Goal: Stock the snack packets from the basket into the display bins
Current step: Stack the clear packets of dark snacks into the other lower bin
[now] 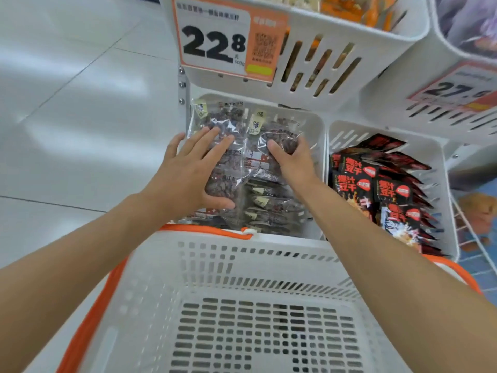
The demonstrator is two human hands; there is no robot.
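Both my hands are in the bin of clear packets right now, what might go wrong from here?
The clear packets are stacked loosely, up to the front edge of the bin. With the left hand pressing them and the right hand gripping one, some may slide out toward the basket. The price card hangs just above the hands, so lifting them could knock it.

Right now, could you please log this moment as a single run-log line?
step: stocking lower bin | left hand: flat on clear packets | right hand: grips dark-snack packet | basket: no packets visible
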